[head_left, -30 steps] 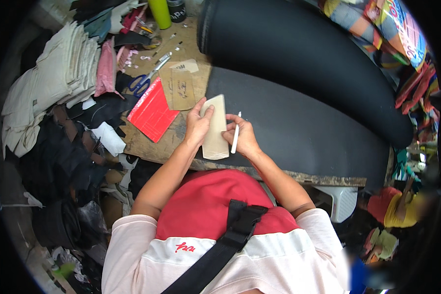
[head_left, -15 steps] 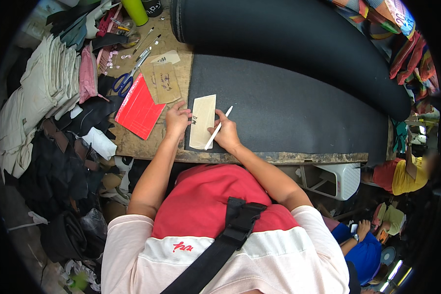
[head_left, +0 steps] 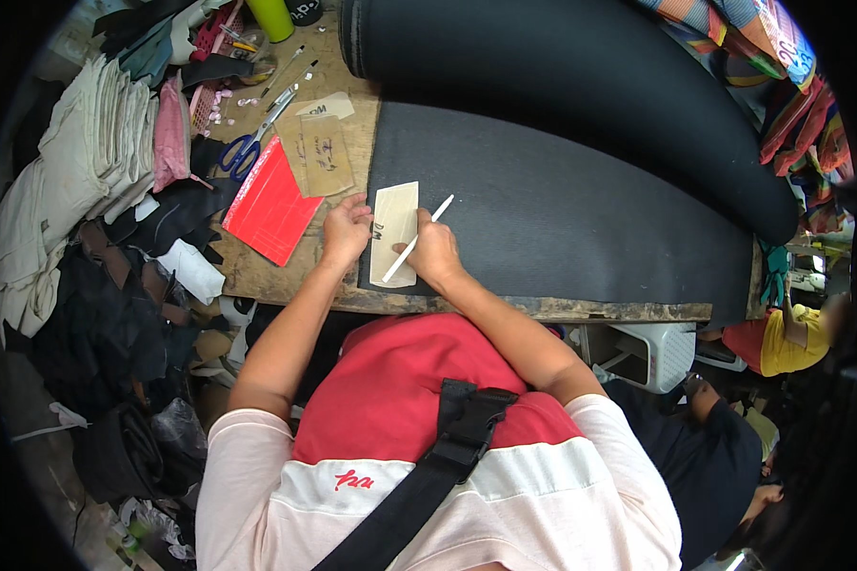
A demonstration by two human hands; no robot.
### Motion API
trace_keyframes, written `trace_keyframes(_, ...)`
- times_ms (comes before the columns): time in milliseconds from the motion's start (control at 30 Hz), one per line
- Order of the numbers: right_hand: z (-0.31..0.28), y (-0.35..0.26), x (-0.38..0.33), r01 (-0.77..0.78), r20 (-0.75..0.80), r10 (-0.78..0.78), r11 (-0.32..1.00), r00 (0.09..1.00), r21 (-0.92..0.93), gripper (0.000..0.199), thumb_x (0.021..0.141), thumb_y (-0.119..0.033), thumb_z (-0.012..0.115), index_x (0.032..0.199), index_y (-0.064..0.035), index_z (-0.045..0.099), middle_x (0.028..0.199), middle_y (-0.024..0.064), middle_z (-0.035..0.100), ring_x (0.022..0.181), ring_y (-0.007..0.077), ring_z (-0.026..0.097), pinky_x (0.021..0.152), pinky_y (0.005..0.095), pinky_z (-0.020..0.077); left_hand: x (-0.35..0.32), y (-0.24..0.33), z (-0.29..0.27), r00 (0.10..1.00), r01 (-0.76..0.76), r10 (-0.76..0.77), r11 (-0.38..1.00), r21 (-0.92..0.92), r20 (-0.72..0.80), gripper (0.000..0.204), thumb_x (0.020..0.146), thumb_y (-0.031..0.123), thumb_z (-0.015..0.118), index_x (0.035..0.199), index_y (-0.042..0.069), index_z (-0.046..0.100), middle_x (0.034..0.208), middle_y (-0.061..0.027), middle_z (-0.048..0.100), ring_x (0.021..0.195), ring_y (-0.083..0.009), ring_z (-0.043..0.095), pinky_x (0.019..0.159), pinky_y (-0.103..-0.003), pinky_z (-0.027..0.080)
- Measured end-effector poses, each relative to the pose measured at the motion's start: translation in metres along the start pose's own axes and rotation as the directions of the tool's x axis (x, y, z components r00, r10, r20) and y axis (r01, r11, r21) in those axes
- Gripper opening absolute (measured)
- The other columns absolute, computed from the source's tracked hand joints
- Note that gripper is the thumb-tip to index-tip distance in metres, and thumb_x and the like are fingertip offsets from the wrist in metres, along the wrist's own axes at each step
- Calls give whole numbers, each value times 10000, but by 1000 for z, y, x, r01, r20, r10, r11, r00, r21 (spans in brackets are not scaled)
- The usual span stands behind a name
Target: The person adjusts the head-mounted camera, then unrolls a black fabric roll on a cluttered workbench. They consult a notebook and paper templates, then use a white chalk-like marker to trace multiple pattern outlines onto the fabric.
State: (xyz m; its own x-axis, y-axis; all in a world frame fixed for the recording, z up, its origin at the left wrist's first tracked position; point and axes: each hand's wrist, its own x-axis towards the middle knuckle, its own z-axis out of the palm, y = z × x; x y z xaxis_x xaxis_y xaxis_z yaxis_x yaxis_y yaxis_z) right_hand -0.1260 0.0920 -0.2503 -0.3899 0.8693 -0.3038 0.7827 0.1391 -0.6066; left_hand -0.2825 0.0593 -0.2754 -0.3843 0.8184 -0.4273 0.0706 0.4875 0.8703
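Note:
A tan card pattern piece lies flat near the left edge of the black sheet material on the table. At the card's right edge, my right hand is closed around a white pen, which slants across the card with its lower end over the card's near part. My left hand rests by the card's left edge, fingers stretched out, fingertips close to the card and sheet edge. It holds nothing that I can see.
A big black roll lies across the table's far side. Left of my hands are a red card, brown card pieces and blue-handled scissors. Folded pale cloth is stacked farther left. A person in dark clothing is behind at the right.
The white pen has shifted slightly left, its lower end now over the card. My left hand stays nearly in place. A person in dark clothing has come into view at the lower right.

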Motion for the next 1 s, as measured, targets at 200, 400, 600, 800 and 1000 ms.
trace_keyframes(200, -53, 10, 8, -126, -66, 149, 956, 987, 263, 553, 953, -487, 403, 1140, 15, 538, 839, 218, 649, 712, 284, 664, 607, 365, 522, -42, 1, -20, 732, -678, 505, 608, 414, 457, 348, 800, 32, 598, 1145, -16, 576, 1133, -209, 592, 1033, -339, 583, 910, -396, 465)
trace_keyframes(400, -45, 22, 17, -135, 150, 27, 610, 988, 780, 150, 843, -43, 643, 954, 35, 579, 786, 100, 642, 669, 124, 635, 553, 220, 503, -77, -30, 5, 552, -829, 539, 439, 347, 636, 380, 840, 147, 592, 1182, -15, 553, 1319, -212, 470, 1302, -342, 379, 1061, -416, 338)
trace_keyframes(600, -8, 24, 19, -87, 197, -85, 681, 977, 727, 80, 836, -53, 609, 860, 13, 571, 768, 92, 644, 692, 122, 632, 594, 230, 505, -79, -71, 5, 551, -834, 574, 363, 416, 606, 399, 801, 54, 539, 1195, -13, 545, 1352, -165, 467, 1326, -311, 365, 1080, -449, 307)
trace_keyframes(800, 9, 20, 17, 92, 217, -264, 806, 940, 585, 71, 777, -72, 636, 805, -9, 619, 762, 72, 669, 702, 134, 631, 643, 274, 510, -79, -87, 13, 569, -818, 646, 375, 436, 509, 364, 780, 43, 525, 1133, -17, 588, 1282, -165, 534, 1279, -306, 432, 1069, -443, 332)
trace_keyframes(1000, 22, 5, 8, 405, 284, -491, 860, 824, 310, 131, 724, -156, 682, 807, -55, 697, 781, 126, 676, 726, 265, 655, 675, 328, 519, -83, -91, 16, 608, -791, 634, 430, 437, 478, 349, 749, 10, 544, 1086, -12, 629, 1187, -184, 594, 1175, -319, 532, 1000, -441, 406)
